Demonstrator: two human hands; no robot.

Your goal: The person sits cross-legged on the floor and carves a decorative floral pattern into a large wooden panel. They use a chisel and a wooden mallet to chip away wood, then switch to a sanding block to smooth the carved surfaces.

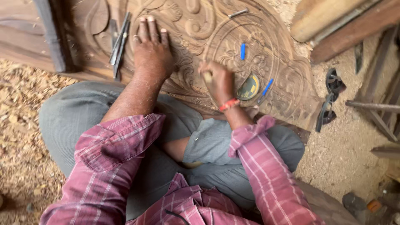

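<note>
A large carved wooden panel (275, 54) with scrolls and floral relief lies on the ground in front of my crossed legs. My left hand (152, 50) rests flat on the carving, fingers together, pressing it down. My right hand (217, 81) is closed around a small pale wooden-handled tool (207, 76), held against the carved surface near the round medallion. An orange band sits on my right wrist.
Several metal chisels (119, 43) lie on the panel at the left. Two blue pens (243, 51) and a round yellow-green tin (248, 88) rest on the medallion. Black sandals (331, 98) lie on the sawdust at right, with planks (354, 25) beyond. Wood shavings (21, 104) cover the ground at left.
</note>
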